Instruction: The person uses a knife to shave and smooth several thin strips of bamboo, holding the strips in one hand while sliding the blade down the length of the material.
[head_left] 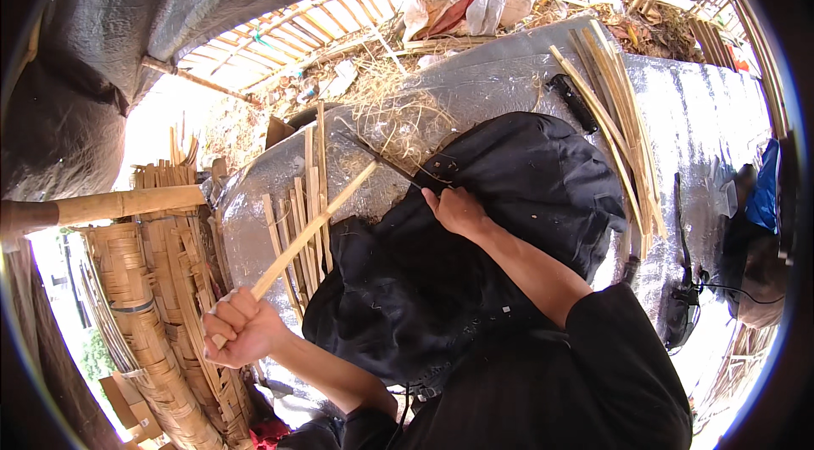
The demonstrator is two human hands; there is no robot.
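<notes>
My left hand (242, 331) is closed round the lower end of a pale bamboo strip (315, 225), which slants up and away to the right. In my right hand (458, 211) is a knife, its handle mostly hidden by my fingers. The thin dark knife blade (381, 159) points up and left, and the strip's far end meets or crosses it; whether they touch I cannot tell. Black cloth (526, 170) covers my lap beneath both arms. Curly bamboo shavings (411, 117) lie just beyond the blade.
A silver foil mat (500, 68) spreads around me. Bamboo strips (298, 234) lie left of the cloth, and a longer bundle of strips (632, 136) lies right, beside a black object (574, 104). Rolled woven bamboo (136, 297) and a pole (127, 202) stand at left.
</notes>
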